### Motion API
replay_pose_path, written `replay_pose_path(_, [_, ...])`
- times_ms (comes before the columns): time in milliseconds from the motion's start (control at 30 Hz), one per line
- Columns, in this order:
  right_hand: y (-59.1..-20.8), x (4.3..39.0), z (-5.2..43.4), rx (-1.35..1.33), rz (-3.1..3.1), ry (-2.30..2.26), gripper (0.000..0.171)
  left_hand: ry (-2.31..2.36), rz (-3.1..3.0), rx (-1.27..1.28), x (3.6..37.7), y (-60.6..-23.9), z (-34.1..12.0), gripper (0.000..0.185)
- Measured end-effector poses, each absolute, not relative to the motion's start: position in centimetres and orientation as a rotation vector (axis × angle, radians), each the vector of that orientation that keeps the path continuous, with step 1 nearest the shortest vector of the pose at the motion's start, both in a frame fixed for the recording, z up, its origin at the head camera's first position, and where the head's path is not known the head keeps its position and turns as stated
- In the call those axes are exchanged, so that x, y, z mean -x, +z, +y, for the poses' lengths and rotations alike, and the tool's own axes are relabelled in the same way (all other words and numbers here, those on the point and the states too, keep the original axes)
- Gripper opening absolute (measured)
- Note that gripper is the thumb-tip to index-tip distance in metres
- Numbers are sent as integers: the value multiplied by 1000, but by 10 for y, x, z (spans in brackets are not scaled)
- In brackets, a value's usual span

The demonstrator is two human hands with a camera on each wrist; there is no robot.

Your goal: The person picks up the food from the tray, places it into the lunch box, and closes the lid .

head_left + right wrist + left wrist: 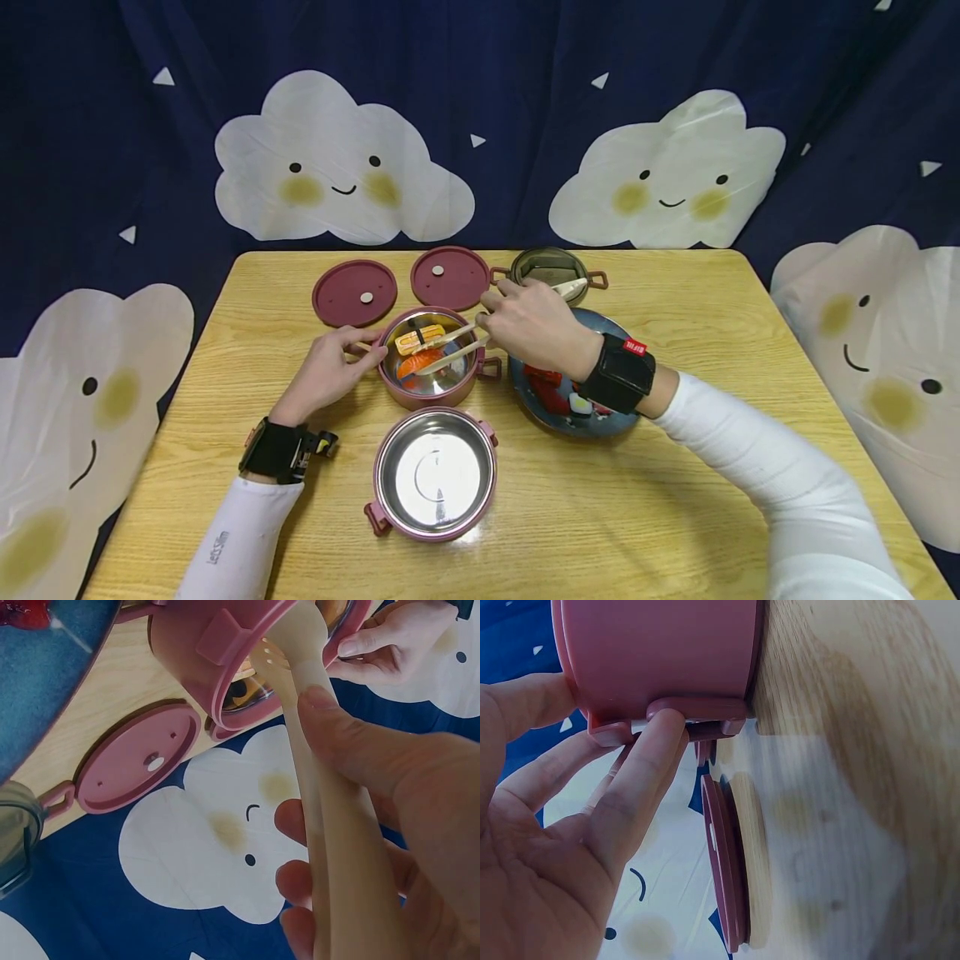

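Note:
My left hand (330, 371) grips the side of a pink round pot (427, 398) with a steel inside; in the left wrist view its fingers (641, 780) hold around the pot's side handle (697, 709). In the pot lie a yellow toy egg sushi (408, 342) with a dark band and an orange toy salmon sushi (423, 360). My right hand (536, 325) holds wooden tongs (349, 862), one arm spoon-shaped and the other fork-shaped. Their tips reach apart into the pot, near the two sushi pieces. Whether they touch either piece I cannot tell.
A second pink steel-lined pot (435, 479) stands in front. Right of the pots, a blue plate (573, 427) bears several toy foods, partly under my right forearm. Two dark red lids (354, 292) and a dark see-through lidded container (551, 258) lie along the back.

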State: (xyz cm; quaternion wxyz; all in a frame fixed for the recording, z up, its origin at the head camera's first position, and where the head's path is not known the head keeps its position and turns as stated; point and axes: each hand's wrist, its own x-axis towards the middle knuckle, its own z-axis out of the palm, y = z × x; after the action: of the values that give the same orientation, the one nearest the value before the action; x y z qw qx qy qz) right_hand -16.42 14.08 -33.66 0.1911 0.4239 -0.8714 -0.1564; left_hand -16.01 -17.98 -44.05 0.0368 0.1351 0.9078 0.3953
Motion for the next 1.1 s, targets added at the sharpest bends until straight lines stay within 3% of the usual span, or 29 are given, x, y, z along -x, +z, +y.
replay_pose_path(167, [-338, 165, 138, -1183, -2463, -444, 5, 1218, 2780, -417, 159, -440, -181, 39])
replay_pose_path(1100, [-328, 161, 139, -1142, -2542, -455, 26, 1208, 2781, -417, 160, -439, -180, 40])
